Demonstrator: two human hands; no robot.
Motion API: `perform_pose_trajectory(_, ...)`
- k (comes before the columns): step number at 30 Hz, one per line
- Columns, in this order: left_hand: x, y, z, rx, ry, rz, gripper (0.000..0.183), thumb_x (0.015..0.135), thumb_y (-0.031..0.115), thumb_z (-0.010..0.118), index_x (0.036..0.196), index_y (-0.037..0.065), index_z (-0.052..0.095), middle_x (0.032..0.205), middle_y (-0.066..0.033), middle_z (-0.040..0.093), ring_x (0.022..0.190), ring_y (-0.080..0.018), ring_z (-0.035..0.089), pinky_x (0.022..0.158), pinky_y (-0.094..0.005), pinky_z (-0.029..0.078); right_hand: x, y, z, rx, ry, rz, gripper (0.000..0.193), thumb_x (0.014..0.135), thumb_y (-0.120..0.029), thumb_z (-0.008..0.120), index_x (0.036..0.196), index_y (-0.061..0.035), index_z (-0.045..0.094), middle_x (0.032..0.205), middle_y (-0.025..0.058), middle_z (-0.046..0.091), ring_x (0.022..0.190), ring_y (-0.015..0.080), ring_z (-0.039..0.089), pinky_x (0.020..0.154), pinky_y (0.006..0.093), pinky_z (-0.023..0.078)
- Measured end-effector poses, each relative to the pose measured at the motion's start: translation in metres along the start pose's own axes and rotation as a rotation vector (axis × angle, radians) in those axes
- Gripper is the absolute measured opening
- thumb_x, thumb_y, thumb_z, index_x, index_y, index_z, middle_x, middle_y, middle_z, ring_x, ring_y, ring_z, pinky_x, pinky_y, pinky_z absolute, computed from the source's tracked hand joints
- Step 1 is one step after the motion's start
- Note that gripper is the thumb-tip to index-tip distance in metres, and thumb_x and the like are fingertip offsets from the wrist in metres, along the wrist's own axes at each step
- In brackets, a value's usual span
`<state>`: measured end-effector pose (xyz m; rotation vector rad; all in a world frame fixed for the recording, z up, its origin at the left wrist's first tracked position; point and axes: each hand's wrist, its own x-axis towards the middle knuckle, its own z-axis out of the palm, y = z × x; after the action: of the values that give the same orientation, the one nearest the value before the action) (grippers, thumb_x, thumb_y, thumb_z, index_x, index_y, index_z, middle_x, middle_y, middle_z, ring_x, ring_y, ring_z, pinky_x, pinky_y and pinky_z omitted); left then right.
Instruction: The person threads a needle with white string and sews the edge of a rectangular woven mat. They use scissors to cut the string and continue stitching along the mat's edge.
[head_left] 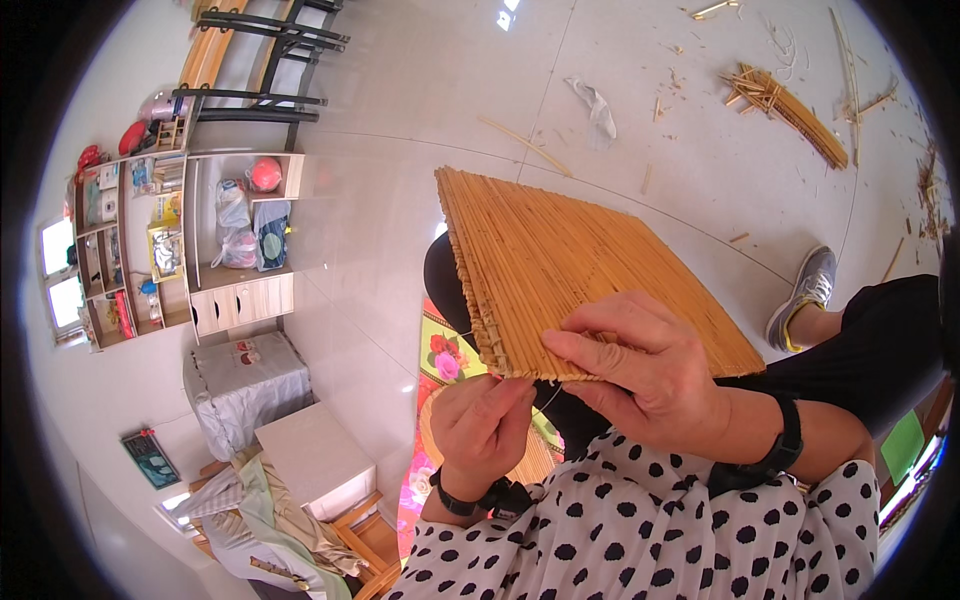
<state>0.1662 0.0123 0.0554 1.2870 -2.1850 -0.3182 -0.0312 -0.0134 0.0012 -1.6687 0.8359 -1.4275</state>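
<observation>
A flat, rectangular golden-brown panel of bound reeds (585,265) extends ahead of both hands. A loose tan bundle of thin sticks (800,120) lies on the floor beyond the right hand (650,375), which grasps the panel's near edge, thumb on top. The left hand (482,425) is curled, fingertips at the panel's near-left corner; whether it grips anything cannot be told. A thin pale strand (551,398) hangs between the hands.

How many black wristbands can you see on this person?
2. One wristband is on the wrist of the left hand; the other wristband is on the wrist of the right hand. The polka-dot shirt could hide more.
</observation>
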Motion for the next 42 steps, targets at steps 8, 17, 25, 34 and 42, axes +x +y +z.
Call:
perform_pose_trajectory(8,0.008,0.004,0.002,0.037,0.031,0.032,0.022,0.071,-0.007,0.074,0.088,0.003,0.064,0.062,-0.0079,0.058,0.047,-0.0221,0.053,0.044,-0.0305,0.039,0.001,-0.002,0.001,-0.005,0.005,-0.019,0.041,0.069,-0.005,0.078,0.108,0.0004,0.068,0.097,0.0126,0.061,0.083,0.0295,0.060,0.068,0.0354,0.051)
perform_pose_trajectory(17,0.006,0.018,-0.004,-0.088,-0.070,-0.318,0.009,0.082,-0.004,0.069,0.087,0.001,0.064,0.062,-0.0072,0.061,0.051,-0.0171,0.060,0.047,-0.0257,0.042,0.001,-0.003,0.004,-0.035,0.012,-0.002,0.042,0.070,-0.003,0.077,0.111,-0.0012,0.068,0.099,0.0129,0.061,0.083,0.0292,0.060,0.068,0.0351,0.051)
perform_pose_trajectory(25,0.011,0.023,0.004,-0.269,-0.053,-0.406,0.008,0.091,-0.005,0.057,0.098,-0.005,0.059,0.070,-0.0057,0.063,0.058,-0.0072,0.058,0.051,-0.0200,0.046,0.005,-0.005,-0.003,-0.125,0.043,0.002,0.042,0.070,0.002,0.077,0.111,-0.0036,0.069,0.100,0.0122,0.062,0.083,0.0281,0.061,0.068,0.0351,0.051)
perform_pose_trajectory(34,0.047,0.030,0.029,-0.381,0.012,-0.334,0.007,0.090,-0.002,0.062,0.097,-0.002,0.062,0.068,-0.0061,0.063,0.058,-0.0065,0.060,0.053,-0.0198,0.046,0.008,0.002,-0.026,-0.201,0.104,0.010,0.039,0.081,0.002,0.071,0.119,-0.0021,0.066,0.106,0.0143,0.065,0.084,0.0254,0.064,0.069,0.0308,0.053)
perform_pose_trajectory(42,0.070,0.042,0.049,-0.392,0.037,-0.303,0.005,0.094,-0.001,0.057,0.094,-0.002,0.052,0.071,-0.0049,0.065,0.059,-0.0072,0.059,0.055,-0.0210,0.050,0.009,0.000,-0.036,-0.195,0.160,0.001,0.036,0.082,0.001,0.069,0.118,-0.0001,0.064,0.106,0.0154,0.066,0.085,0.0282,0.063,0.069,0.0340,0.053)
